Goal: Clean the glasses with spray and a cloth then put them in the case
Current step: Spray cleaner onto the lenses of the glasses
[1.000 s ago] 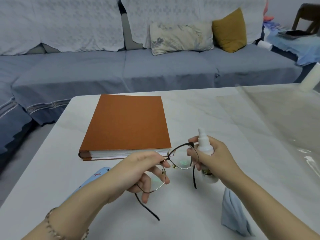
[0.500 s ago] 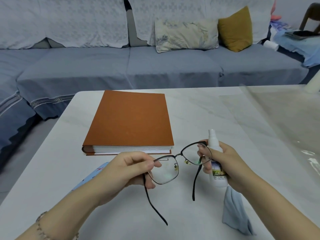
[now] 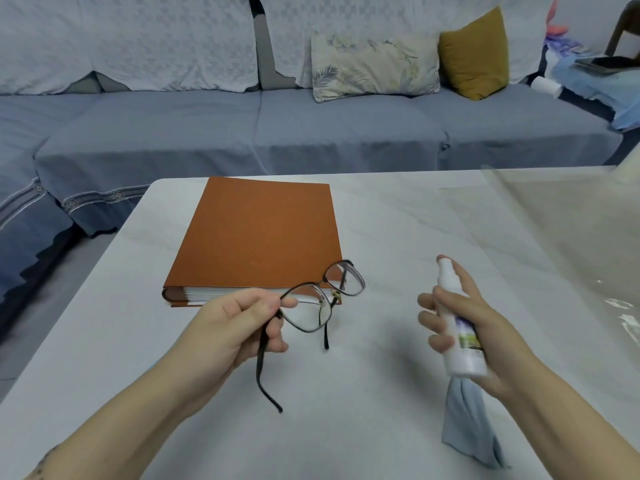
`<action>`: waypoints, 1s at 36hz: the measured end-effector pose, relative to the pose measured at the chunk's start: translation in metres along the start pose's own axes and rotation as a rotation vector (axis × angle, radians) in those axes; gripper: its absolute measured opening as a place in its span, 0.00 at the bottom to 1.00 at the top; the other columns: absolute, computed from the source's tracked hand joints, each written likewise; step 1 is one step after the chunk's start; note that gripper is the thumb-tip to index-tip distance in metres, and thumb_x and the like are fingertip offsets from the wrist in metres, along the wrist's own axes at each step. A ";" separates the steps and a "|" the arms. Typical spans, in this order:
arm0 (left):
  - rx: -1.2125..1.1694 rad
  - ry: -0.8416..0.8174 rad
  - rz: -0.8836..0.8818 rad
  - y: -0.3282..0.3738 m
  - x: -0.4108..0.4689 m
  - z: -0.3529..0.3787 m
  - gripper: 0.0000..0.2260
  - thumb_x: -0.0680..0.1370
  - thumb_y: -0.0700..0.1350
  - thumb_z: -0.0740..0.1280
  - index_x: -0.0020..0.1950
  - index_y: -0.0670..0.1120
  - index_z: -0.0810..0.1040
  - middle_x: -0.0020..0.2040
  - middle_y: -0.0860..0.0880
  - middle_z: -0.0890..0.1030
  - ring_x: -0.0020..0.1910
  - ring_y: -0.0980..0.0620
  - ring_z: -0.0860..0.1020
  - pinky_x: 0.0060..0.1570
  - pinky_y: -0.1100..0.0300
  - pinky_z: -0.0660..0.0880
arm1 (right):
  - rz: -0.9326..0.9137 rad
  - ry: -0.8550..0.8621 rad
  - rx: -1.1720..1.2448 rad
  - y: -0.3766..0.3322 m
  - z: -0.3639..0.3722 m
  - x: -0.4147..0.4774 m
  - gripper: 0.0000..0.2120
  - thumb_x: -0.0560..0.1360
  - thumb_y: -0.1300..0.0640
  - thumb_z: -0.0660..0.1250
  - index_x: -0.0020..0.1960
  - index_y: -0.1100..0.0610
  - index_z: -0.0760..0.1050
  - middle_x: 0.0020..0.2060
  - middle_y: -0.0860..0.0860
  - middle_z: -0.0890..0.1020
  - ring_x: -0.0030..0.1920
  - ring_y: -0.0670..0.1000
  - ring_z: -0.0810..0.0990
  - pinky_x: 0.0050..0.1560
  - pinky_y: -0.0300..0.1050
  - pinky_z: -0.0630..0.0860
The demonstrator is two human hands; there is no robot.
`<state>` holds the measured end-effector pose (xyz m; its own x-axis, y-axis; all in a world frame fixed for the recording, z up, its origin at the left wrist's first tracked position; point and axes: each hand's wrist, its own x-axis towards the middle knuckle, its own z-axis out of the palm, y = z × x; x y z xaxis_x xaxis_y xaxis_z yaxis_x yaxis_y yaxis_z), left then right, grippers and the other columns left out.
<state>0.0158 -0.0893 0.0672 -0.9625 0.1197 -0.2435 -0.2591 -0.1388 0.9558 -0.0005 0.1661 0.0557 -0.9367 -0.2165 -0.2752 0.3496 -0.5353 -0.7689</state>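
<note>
My left hand (image 3: 235, 327) pinches the dark-framed glasses (image 3: 320, 299) at the left hinge, holding them above the white table with both temples hanging down. My right hand (image 3: 474, 327) is wrapped around a small white spray bottle (image 3: 457, 327), upright, its nozzle at the top, about a hand's width to the right of the glasses. A grey-blue cloth (image 3: 467, 424) hangs below the bottle, under my right hand, and trails onto the table. The case is hidden in this view.
A thick orange book (image 3: 259, 237) lies on the white table (image 3: 398, 220) just behind the glasses. A clear plastic sheet (image 3: 571, 220) covers the table's right side. A blue-grey sofa (image 3: 311, 133) with cushions runs behind the table.
My hands have drawn apart: the bottle moved right, away from the lenses, and the glasses moved slightly left and up. The light-blue object under my left arm is out of sight now.
</note>
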 end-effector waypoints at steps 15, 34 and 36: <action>0.149 0.161 0.077 -0.011 -0.007 0.012 0.12 0.78 0.41 0.58 0.44 0.46 0.82 0.25 0.53 0.74 0.27 0.56 0.74 0.42 0.62 0.77 | -0.055 -0.065 -0.643 -0.004 0.032 -0.028 0.30 0.67 0.67 0.69 0.57 0.36 0.72 0.29 0.52 0.77 0.19 0.52 0.68 0.22 0.41 0.68; 0.163 0.085 0.016 -0.019 -0.007 0.020 0.14 0.79 0.41 0.57 0.44 0.44 0.82 0.25 0.53 0.71 0.26 0.56 0.72 0.40 0.64 0.76 | -0.338 0.025 -1.581 0.002 0.014 -0.025 0.32 0.67 0.65 0.59 0.55 0.30 0.57 0.33 0.50 0.77 0.39 0.46 0.72 0.40 0.37 0.69; 0.160 0.088 -0.001 -0.021 -0.006 0.021 0.13 0.79 0.41 0.57 0.44 0.43 0.81 0.24 0.53 0.71 0.26 0.56 0.72 0.42 0.62 0.77 | -0.345 0.038 -1.581 0.002 0.012 -0.026 0.30 0.67 0.65 0.59 0.54 0.32 0.59 0.33 0.51 0.77 0.37 0.48 0.72 0.38 0.38 0.69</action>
<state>0.0285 -0.0663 0.0518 -0.9675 0.0322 -0.2509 -0.2503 0.0206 0.9679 0.0252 0.1605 0.0682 -0.9708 -0.2379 0.0322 -0.2118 0.7856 -0.5813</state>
